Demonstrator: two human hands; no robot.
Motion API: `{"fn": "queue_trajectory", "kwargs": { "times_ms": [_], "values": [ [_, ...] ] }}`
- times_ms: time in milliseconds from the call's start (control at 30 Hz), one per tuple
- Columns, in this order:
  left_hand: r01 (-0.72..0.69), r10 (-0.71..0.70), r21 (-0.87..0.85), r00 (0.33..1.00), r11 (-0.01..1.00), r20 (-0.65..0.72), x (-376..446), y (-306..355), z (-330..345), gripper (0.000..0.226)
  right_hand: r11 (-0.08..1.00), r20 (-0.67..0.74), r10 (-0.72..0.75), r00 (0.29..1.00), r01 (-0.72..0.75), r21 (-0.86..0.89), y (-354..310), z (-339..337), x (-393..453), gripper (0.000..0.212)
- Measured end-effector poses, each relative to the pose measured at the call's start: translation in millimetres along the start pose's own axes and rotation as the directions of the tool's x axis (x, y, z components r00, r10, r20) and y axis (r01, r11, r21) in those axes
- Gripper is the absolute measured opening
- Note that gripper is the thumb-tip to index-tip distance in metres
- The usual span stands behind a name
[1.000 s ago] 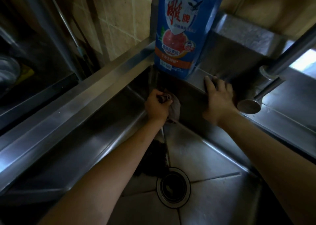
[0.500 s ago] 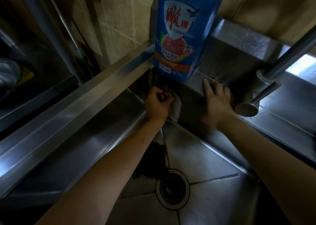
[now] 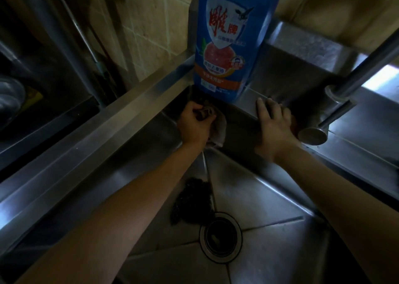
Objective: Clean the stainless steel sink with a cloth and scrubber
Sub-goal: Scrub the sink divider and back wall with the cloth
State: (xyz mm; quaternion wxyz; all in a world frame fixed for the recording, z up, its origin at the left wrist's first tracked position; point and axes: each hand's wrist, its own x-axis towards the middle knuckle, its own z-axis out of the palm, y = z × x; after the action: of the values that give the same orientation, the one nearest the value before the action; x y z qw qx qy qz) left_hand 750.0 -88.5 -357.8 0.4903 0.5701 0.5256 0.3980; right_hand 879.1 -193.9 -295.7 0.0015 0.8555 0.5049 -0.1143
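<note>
1. While gripping a bunched cloth [image 3: 216, 130], left hand [image 3: 195, 124] pressed into the far corner of the sink [image 3: 269, 197], right under a blue detergent bottle [image 3: 233, 39].
2. Right hand [image 3: 275, 126] flat on the sink rim, fingers straight, beside the faucet spout [image 3: 312, 135].
3. Dark scrubber [image 3: 192, 199] lying on the sink floor, touching the drain [image 3: 220, 237].

The bottle [image 3: 233, 39] is bright blue, its label a white shield with red characters above a pink-red fruit and an orange band. The sink [image 3: 269, 199] is grey brushed steel. The cloth [image 3: 217, 130] is pale pinkish-grey. The scrubber [image 3: 192, 199] is black. The wall tiles [image 3: 151, 24] are beige.
</note>
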Motion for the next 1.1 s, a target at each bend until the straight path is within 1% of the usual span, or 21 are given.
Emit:
{"fn": "queue_trajectory", "kwargs": {
  "times_ms": [67, 200, 333, 433, 633, 767, 900, 1000, 1100],
  "values": [
    [-0.009, 0.009, -0.02, 1.0, 1.0, 0.001, 4.3, 9.7, -4.5, 0.033, 1.0, -0.004, -0.005, 1.0, 0.005, 0.0, 0.5, 0.1, -0.2, 0.115],
    [-0.019, 0.019, 0.014, 1.0, 1.0, -0.002, 6.4, 15.9, -7.0, 0.033, 1.0, 0.007, 0.0, 1.0, 0.0, 0.004, 0.3, -0.3, -0.1, 0.116],
    [-0.008, 0.009, 0.024, 1.0, 1.0, -0.022, 6.2, 9.9, -2.4, 0.034, 1.0, -0.01, -0.001, 1.0, 0.001, 0.013, 0.5, 1.4, 1.0, 0.114],
    [-0.005, 0.005, 0.039, 1.0, 0.999, -0.009, 9.2, 2.3, -2.4, 0.035, 1.0, -0.013, -0.014, 1.0, 0.014, 0.017, 1.9, 1.9, 0.9, 0.113],
    [0.08, -0.08, 0.025, 0.997, 0.996, -0.022, 10.0, -12.0, 0.1, 0.036, 1.0, -0.056, -0.015, 0.998, 0.016, 0.022, 2.6, 6.8, 1.6, 0.107],
    [0.044, -0.044, 0.003, 0.998, 0.999, -0.041, 7.7, -10.1, -0.6, 0.032, 0.999, -0.066, -0.006, 0.998, 0.008, 0.036, 2.1, 7.8, 2.1, 0.105],
    [0.008, -0.011, -0.065, 0.999, 0.998, -0.05, 6.8, 2.5, -3.3, 0.031, 1.0, -0.06, -0.001, 0.998, 0.003, 0.031, 1.9, 6.9, 2.2, 0.104],
    [0.009, -0.015, -0.097, 0.998, 0.995, -0.06, 6.7, 7.5, -3.0, 0.031, 1.0, -0.059, -0.002, 0.998, 0.003, 0.027, 1.3, 7.3, 1.9, 0.104],
    [0.024, -0.031, -0.084, 0.996, 0.996, -0.078, 6.9, 4.0, 0.6, 0.032, 0.999, -0.063, -0.012, 0.998, 0.014, 0.029, 2.8, 7.3, 2.3, 0.104]
  ]
}}
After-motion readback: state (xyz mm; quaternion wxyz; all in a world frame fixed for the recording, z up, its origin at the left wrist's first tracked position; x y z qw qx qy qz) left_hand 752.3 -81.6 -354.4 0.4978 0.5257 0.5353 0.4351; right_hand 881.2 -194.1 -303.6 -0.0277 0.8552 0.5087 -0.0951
